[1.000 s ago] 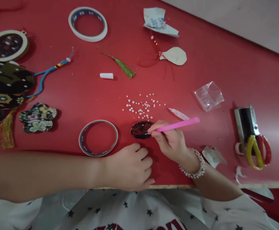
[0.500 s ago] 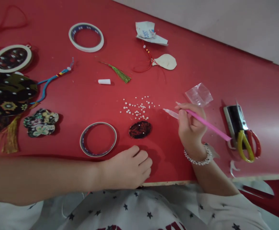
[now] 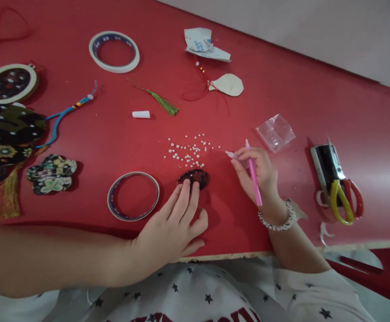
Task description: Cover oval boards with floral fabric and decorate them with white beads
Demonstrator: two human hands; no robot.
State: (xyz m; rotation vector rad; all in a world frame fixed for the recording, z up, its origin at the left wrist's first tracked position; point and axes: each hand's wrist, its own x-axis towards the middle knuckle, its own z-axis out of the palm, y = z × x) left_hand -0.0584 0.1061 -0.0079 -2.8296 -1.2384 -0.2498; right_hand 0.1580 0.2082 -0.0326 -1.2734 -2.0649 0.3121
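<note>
My left hand (image 3: 173, 223) reaches up from the table's front edge with its fingers stretched out, the fingertips resting on a dark oval piece (image 3: 202, 177) with a reddish pattern. A small white bead shows on that piece by my fingertips, which cover part of it. My right hand (image 3: 260, 174) is closed around a pink pen-like stick (image 3: 253, 179) with a pale tip, pointing away from me. The same hand also holds a translucent nozzle (image 3: 231, 154), whose body is hidden in my fingers. Loose white beads (image 3: 190, 152) lie scattered just beyond the oval piece.
Two tape rolls (image 3: 133, 196) lie left of centre. Scissors (image 3: 341, 201) rest on a dark block at right, near a clear plastic bag (image 3: 275, 133). A white cap (image 3: 141, 114), green tassel (image 3: 164, 103), flower-shaped piece (image 3: 52, 174) and several ornaments (image 3: 10, 120) lie farther left.
My left hand has uncurled and moved up onto the dark oval piece. The pink stick in my right hand has swung from slanting to nearly upright in the picture.
</note>
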